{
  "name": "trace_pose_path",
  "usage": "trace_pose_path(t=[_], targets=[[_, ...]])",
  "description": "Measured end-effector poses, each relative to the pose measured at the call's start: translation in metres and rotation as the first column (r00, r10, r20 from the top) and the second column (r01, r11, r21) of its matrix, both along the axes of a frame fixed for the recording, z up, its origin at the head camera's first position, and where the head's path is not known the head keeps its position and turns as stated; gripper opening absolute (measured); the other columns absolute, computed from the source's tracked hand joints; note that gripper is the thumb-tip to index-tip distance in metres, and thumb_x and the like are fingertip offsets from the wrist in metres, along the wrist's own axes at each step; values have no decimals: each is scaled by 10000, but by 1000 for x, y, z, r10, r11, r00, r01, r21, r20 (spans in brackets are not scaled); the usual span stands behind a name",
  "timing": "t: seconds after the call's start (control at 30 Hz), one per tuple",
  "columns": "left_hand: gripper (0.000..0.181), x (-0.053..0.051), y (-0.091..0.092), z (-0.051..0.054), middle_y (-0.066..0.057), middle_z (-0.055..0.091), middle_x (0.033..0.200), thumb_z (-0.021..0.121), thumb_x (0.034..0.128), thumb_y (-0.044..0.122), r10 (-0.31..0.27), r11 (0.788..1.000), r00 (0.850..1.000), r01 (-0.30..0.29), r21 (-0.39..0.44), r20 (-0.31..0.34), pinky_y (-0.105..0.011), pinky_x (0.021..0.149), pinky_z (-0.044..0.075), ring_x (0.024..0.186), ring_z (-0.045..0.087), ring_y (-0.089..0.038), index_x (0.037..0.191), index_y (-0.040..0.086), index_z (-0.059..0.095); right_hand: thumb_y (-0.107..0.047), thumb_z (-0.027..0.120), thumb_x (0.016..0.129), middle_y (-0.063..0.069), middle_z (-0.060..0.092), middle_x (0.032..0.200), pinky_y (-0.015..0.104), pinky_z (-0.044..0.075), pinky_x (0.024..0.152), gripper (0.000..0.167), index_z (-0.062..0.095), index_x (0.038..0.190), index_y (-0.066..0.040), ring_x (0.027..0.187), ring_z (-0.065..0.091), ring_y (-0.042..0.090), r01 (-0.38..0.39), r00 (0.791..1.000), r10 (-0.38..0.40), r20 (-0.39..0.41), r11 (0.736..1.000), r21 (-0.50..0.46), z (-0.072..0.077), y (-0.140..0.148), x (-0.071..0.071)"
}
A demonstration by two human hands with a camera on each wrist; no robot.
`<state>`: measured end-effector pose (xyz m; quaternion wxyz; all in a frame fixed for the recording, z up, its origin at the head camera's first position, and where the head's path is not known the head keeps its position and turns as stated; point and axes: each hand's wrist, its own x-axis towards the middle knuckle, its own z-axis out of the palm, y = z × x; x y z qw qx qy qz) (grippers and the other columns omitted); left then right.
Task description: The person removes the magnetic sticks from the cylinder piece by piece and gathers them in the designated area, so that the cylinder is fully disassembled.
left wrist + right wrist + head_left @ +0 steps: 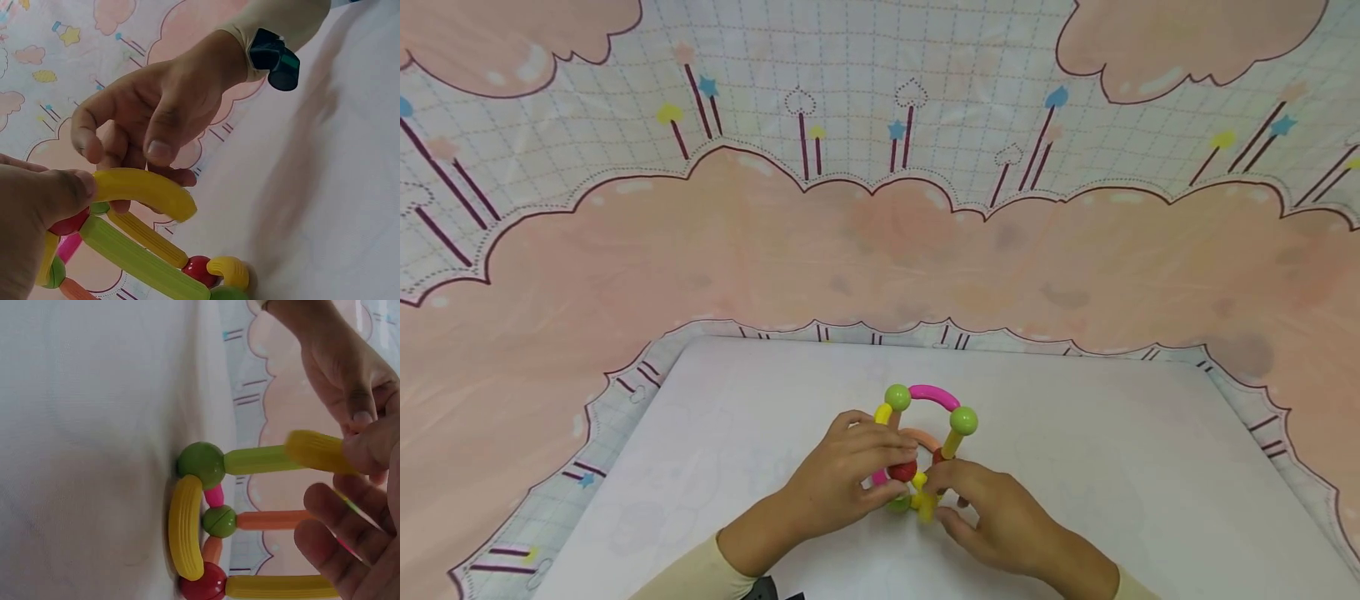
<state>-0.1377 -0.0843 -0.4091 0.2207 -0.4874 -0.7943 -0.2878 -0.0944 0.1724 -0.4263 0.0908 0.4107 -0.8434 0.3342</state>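
Around the ball-and-rod frame (923, 437), the left hand (846, 471) grips while the right hand (1000, 517) is loose

The frame stands upright on the white table (737, 417). At the frame's left side, the left hand has the upper red ball (903, 471) in its grasp, thumb and fingers bent about it. Next to that ball, a curved yellow rod (147, 187) juts out on the side of the frame nearest the person; its free end is blurred in the right wrist view. At the frame's right side, the right hand is released, fingers spread and slightly bent, thumb apart from them. It is just beside the curved yellow rod; whether any finger touches that rod cannot be told.

On the frame's far upper side, a pink arc (934, 396) links two green balls. Below the right one, a straight yellow rod (953, 443) leads down to the lower red ball (204, 582). At the frame's foot, a yellow arc (185, 528) joins this ball to a lower green ball (201, 464), from which a straight green rod (259, 460) rises. Near them at the foot, an orange rod (275, 520) goes up from another green ball (219, 521). Beyond the frame, behind the table, is a cloth printed with clouds (880, 258).
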Motion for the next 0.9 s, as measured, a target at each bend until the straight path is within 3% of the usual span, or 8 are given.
trace_pose_path(t=[0.17,0.33,0.43,0.67,0.9], targets=[[440,-2,-1,-1,62,746,1149,932,759,259,-7,1000,998,7,5,-63,-400,985,458,1135,650,-63,1150,126,780,43,786,799,-57,604,1274,268,561,881,520,659,1211,-249,1077,653,137,-41,993,46,-109,998,45,-5,1,-1],[443,-2,-1,-1,66,744,1154,924,770,289,-2,1000,998,2,-7,-70,-398,983,461,1139,649,-63,1158,132,779,19,855,750,3,597,1286,205,558,794,677,644,1322,-276,991,669,146,-38,970,69,-232,990,135,-9,0,-4],[454,-2,-2,-1,64,737,1172,924,768,300,-1,1000,998,1,-13,-70,-403,988,459,1150,644,-70,1164,134,776,-13,878,748,10,597,1269,180,545,759,734,615,1373,-292,936,662,126,-31,962,77,-260,984,177,-10,-1,-4],[451,-3,-3,-1,71,729,1186,929,764,296,-9,1000,998,8,-13,-65,-402,1000,452,1159,636,-73,1159,143,775,-134,903,773,-70,613,1240,218,553,845,562,660,1267,-247,1037,653,86,-21,983,45,-176,990,138,-9,-4,-1],[446,-3,-3,-1,68,727,1200,936,752,293,-8,1000,997,7,-6,-74,-407,1019,443,1209,618,-169,1144,149,780,-158,912,775,-107,628,1239,219,526,920,562,646,1266,-219,1096,626,59,-76,991,81,-104,996,57,-5,-3,-2]])
